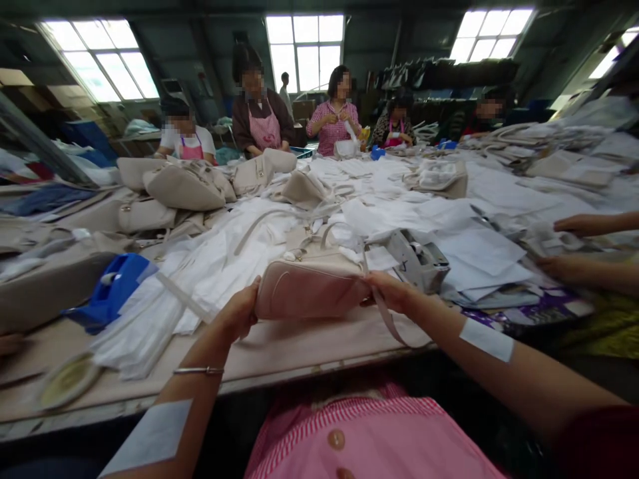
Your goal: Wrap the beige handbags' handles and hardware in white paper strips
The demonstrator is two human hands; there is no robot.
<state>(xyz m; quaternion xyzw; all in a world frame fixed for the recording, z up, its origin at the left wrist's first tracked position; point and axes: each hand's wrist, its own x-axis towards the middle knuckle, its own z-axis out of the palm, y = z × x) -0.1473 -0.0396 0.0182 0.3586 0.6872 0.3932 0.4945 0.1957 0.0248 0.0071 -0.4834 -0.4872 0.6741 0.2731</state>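
Observation:
Just above the table's front edge, a light beige handbag (pixel 309 289) lies on its side with its base turned toward me. My left hand (pixel 243 309) is closed on the bag's left end. At the opposite end, my right hand (pixel 389 291) grips the bag near its strap (pixel 383 313), which hangs down in a loop. The fingertips of both hands are partly hidden behind the bag. White tissue sheets (pixel 214 266) lie in a heap to its left and behind it. A grey tape dispenser (pixel 419 259) stands close to my right hand.
A blue tape dispenser (pixel 107 293) and a round tape roll (pixel 70 380) are on the left. Beige handbags (pixel 184 186) pile up at the back left. Paper sheets (pixel 489 253) cover the right side. A neighbour's hands (pixel 574 226) reach in there; several people work across the table.

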